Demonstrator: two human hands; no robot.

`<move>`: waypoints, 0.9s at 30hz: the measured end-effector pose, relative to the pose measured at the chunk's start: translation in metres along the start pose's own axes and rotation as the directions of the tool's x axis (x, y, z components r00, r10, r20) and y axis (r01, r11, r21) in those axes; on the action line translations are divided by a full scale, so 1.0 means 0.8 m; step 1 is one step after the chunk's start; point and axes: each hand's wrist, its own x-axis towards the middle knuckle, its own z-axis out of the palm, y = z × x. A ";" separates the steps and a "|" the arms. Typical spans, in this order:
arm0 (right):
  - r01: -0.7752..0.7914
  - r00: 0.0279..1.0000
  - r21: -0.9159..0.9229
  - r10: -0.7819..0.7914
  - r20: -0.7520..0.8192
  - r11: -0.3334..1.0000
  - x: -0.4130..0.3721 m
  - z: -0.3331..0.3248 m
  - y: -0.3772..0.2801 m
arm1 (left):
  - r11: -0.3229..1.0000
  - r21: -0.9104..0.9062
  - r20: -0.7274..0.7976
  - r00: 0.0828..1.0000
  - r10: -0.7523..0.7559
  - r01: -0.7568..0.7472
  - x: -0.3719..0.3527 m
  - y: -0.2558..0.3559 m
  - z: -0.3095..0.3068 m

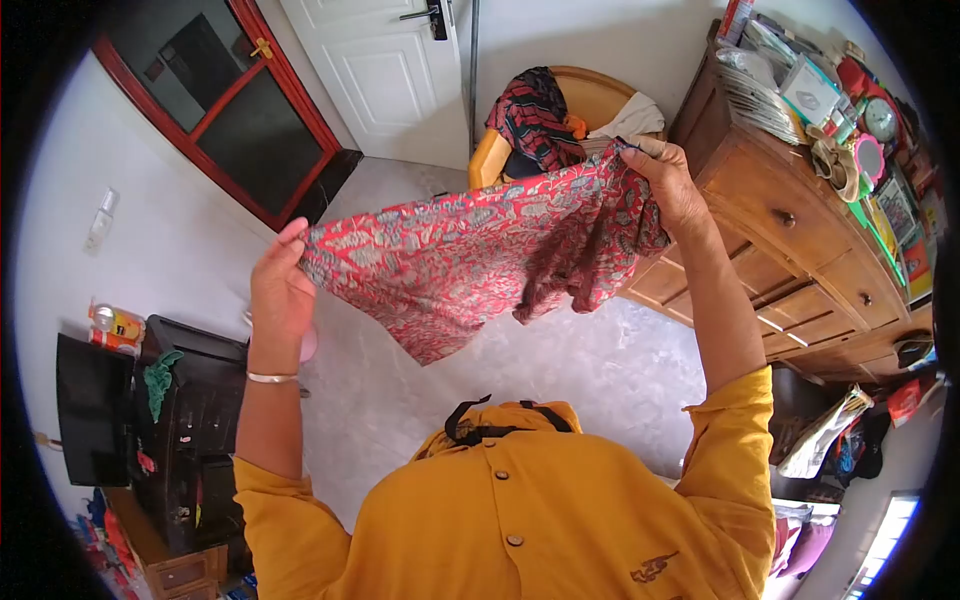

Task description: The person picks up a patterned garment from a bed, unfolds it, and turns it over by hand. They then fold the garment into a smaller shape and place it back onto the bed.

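A red cloth with a grey floral pattern [430, 260] hangs stretched in the air between my two hands. My left hand [283, 285], with a bangle on its wrist, pinches the cloth's left corner between thumb and fingers. At the other end, my right hand [665, 185] grips the upper right part, where the fabric bunches and drops in folds. The top edge runs almost straight, rising to the right, and the lower edge falls to a point left of centre. Grey floor shows below the cloth.
Behind the cloth stands a wooden chair [590, 85] piled with clothes. A wooden dresser [765, 190] covered with small items fills the right side. On the left are a black cabinet [180, 420] and a dark screen [92, 410]. A white door [385, 85] stands at the back.
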 end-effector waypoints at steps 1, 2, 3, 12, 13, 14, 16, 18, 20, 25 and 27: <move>0.021 1.000 -0.034 -0.021 0.004 0.999 0.002 0.000 -0.001 | 1.000 0.008 0.029 0.999 0.019 -0.019 0.003 0.011 0.008; 0.043 0.999 -0.068 -0.042 0.007 0.997 0.007 -0.002 -0.001 | 0.995 0.091 0.056 0.998 0.033 -0.038 0.007 0.019 0.013; 0.063 0.998 -0.102 -0.062 0.010 0.993 0.010 -0.002 -0.003 | 0.984 0.173 0.062 0.998 0.033 -0.044 0.008 0.027 0.020; 0.170 0.985 -0.213 -0.169 0.021 0.962 0.023 0.003 -0.034 | 0.269 0.930 0.217 0.965 0.145 -0.249 0.030 0.080 0.019; 0.177 0.984 -0.242 -0.177 0.023 0.954 0.025 0.002 -0.037 | 0.233 0.938 0.227 0.963 0.143 -0.256 0.036 0.083 0.015; 0.194 0.979 -0.418 -0.202 0.027 0.887 0.032 -0.006 -0.038 | 0.197 0.945 0.238 0.961 0.140 -0.262 0.042 0.085 0.013; 0.280 0.959 -0.423 -0.274 0.075 0.862 0.039 -0.013 -0.034 | 0.101 0.948 0.286 0.947 0.144 -0.301 0.043 0.089 0.012; 0.385 0.916 -0.419 -0.396 0.063 0.822 0.028 0.002 -0.033 | 0.106 0.945 0.294 0.944 0.149 -0.311 0.043 0.090 0.006; 0.339 0.925 -0.668 -0.363 0.110 0.663 0.044 -0.016 -0.038 | 0.187 0.931 0.266 0.934 0.237 -0.313 0.045 0.095 0.004; 0.490 0.865 -0.478 -0.476 0.161 0.729 0.040 0.016 -0.067 | 0.521 0.782 0.130 0.908 0.399 -0.341 0.047 0.114 0.037; 0.483 0.859 -0.446 -0.506 0.075 0.753 0.043 0.023 -0.067 | 0.489 0.769 0.117 0.843 0.525 -0.412 0.055 0.127 0.055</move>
